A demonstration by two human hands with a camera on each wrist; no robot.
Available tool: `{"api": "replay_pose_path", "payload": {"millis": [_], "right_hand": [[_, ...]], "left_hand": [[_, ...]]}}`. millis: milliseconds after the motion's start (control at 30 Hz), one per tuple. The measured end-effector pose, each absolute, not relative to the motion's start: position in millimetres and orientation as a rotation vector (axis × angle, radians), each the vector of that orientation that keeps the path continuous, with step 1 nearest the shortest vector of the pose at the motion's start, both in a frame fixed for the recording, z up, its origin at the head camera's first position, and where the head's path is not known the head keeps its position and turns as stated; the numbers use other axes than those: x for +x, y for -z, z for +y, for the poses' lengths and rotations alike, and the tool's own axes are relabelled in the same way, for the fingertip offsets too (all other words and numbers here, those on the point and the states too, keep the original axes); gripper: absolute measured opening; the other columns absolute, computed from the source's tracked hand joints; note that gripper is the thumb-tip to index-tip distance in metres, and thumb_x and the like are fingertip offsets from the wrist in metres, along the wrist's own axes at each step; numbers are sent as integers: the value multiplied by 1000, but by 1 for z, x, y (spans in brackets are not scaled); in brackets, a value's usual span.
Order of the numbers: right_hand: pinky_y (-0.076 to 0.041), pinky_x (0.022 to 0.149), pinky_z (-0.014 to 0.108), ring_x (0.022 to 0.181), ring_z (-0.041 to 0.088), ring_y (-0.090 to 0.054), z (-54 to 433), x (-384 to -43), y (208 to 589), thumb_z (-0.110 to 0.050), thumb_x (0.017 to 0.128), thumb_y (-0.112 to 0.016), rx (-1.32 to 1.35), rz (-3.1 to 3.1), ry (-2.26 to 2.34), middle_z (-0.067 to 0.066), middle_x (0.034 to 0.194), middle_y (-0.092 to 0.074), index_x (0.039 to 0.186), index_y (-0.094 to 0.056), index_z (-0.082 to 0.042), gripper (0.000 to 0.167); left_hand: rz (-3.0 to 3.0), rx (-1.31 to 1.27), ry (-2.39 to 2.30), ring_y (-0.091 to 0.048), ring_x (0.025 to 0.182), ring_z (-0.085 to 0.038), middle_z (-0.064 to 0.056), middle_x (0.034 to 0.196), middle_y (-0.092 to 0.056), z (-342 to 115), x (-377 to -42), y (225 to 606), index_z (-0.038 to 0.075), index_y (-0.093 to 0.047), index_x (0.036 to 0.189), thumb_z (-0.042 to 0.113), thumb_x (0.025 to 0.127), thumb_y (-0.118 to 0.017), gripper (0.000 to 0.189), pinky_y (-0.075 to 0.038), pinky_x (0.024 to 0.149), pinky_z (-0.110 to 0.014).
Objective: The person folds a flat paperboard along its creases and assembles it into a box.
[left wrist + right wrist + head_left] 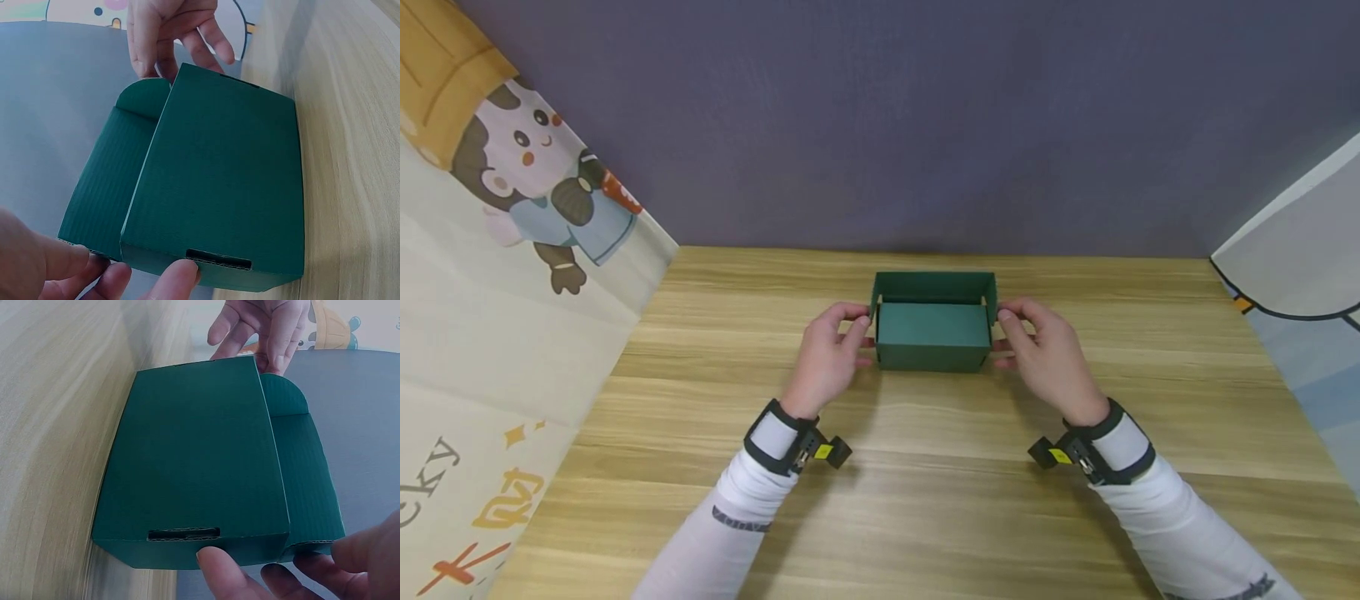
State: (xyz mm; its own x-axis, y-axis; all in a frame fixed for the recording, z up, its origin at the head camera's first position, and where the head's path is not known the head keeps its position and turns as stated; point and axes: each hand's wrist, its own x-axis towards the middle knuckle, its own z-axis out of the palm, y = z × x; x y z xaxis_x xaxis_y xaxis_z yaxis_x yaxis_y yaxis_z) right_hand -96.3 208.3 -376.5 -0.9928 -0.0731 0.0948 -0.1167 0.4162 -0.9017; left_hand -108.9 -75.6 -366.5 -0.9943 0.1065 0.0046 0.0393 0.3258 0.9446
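A green cardboard box [934, 325] sits on the table, its lid [934, 286] raised at the back with side flaps folded forward. At its left end, my left hand [826, 354] pinches the lid's flap between thumb and fingers. My right hand [1051, 358] does the same with the flap at the right end. In the left wrist view, one left fingertip lies at the box's side by a narrow slot [219, 259]. A matching slot [184, 534] shows near a right fingertip in the right wrist view. A rounded flap [144, 97] shows at the far end.
The box stands on a wood-grain table [940, 500], towards its far edge. Behind it rises a dark blue-grey backdrop [925, 125]. A printed cloth with a cartoon figure [542, 167] hangs at the left, and another printed cloth [1300, 242] at the right.
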Motion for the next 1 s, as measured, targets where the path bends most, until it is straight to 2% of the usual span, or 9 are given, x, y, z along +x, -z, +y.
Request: {"api": "replay_pose_path", "payload": {"millis": [367, 800, 1000], "right_hand": [[-60, 61, 35, 85, 32, -72, 211, -99, 379, -33, 103, -44, 175, -2612, -1663, 16, 123, -57, 120, -58, -1, 39], [-60, 63, 38, 85, 33, -72, 212, -102, 381, -32, 103, -45, 153, -2593, -1696, 16, 122, -58, 113, -60, -1, 36], [-60, 64, 37, 87, 34, -71, 213, -102, 382, -30, 103, -45, 153, -2603, -1693, 18, 123, -58, 116, -59, 0, 36]], "left_hand": [[2536, 164, -1769, -69, 92, -35, -7, 123, -58, -72, -110, 367, 7, -60, 121, 15, 101, -50, 24, -59, 67, -47], [2556, 154, -1736, -69, 90, -31, -6, 122, -58, -70, -112, 367, 6, -61, 120, 14, 101, -50, 23, -60, 66, -42], [2556, 147, -1726, -69, 90, -32, -5, 120, -58, -69, -111, 366, 6, -62, 118, 14, 101, -50, 22, -60, 67, -43]]}}
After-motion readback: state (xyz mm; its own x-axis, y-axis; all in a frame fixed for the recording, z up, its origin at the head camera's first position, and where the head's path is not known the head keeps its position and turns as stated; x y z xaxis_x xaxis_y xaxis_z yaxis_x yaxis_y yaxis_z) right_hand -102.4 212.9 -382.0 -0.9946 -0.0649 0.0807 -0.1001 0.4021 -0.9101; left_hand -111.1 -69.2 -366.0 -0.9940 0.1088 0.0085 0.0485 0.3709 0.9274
